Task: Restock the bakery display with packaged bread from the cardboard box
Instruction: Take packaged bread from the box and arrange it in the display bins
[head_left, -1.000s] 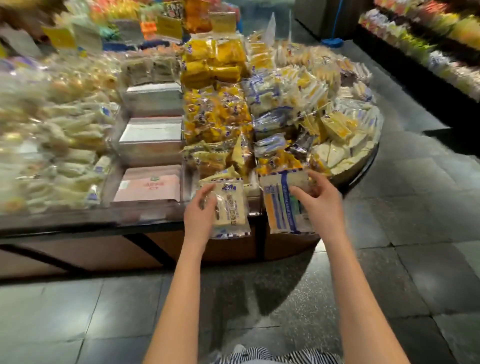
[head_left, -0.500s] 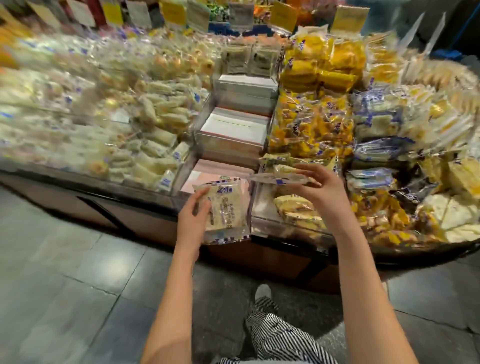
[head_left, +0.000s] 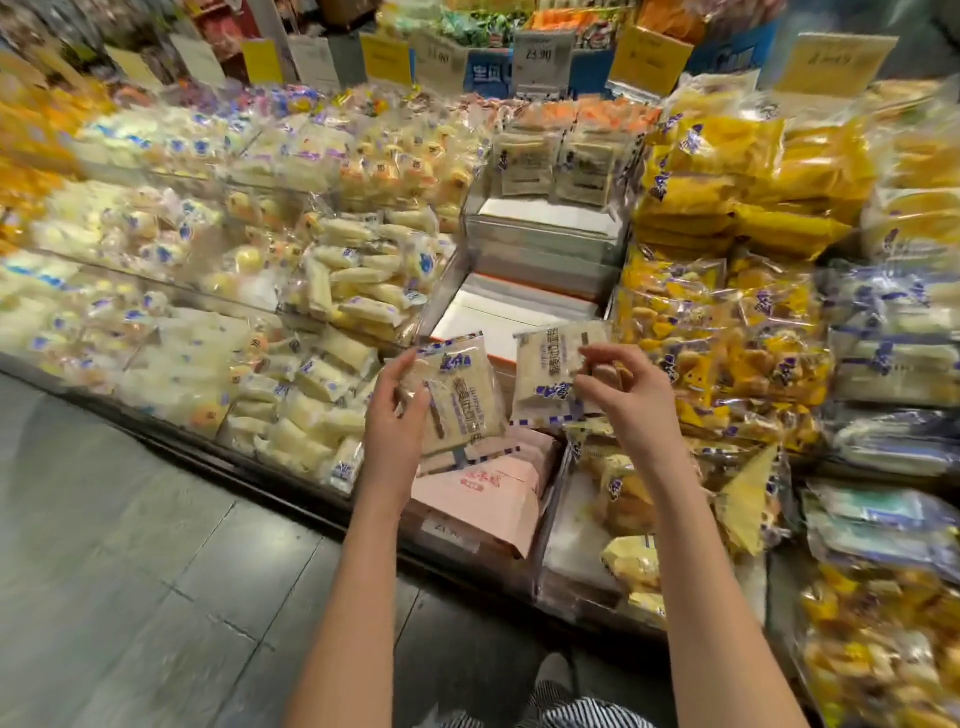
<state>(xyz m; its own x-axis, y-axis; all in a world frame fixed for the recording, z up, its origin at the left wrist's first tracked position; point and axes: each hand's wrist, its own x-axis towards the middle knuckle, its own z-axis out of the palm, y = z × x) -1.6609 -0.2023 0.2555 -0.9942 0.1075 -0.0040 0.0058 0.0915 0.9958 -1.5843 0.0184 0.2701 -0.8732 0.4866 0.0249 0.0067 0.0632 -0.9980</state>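
Left grip (head_left: 395, 415) curled round one bread packet (head_left: 462, 400), right grip (head_left: 623, 395) pinching a second packet (head_left: 550, 369); both held over the centre bins (head_left: 519, 260), white liner (head_left: 498, 317) showing bare. Far bin (head_left: 545, 228) holds two packets (head_left: 524, 161). Cardboard box unseen; restock likely partway, neither packet placed yet

The left packet (head_left: 464, 400) hangs beside the right packet (head_left: 548, 371), over the paper bags (head_left: 483, 496) (front compartment), trays (head_left: 540, 249) behind.

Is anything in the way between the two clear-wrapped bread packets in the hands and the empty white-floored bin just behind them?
Nothing visible does. The left hand holds the left clear-wrapped bread packet, the right hand the right clear-wrapped bread packet; the white-floored bin lies open just beyond both.
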